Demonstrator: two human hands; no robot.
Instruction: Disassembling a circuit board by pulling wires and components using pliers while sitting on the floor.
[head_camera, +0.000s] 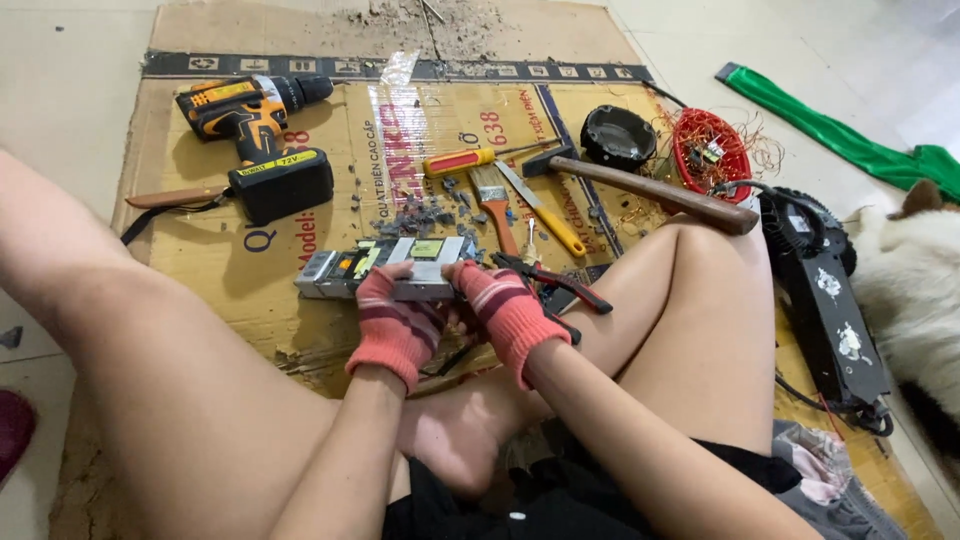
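Sitting on flattened cardboard (200, 250), bracing a silver metal power unit (385, 268) down against it. Left hand (395, 325) clamping the near edge, right hand (505, 310) closing over its end, both in red knit gloves. Pliers (555, 283), brush (493, 205), hammer (650, 190) lying within reach.

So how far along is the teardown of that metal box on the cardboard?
Partly done: broken grey fragments lie behind the metal box, and pulled wires fill the red basket. In hand: the left hand and right hand, both gloved, hold the box, which looks open on top with parts showing. Left, by my guess: emptying the box. Hammer, screwdrivers and drill lie unused.
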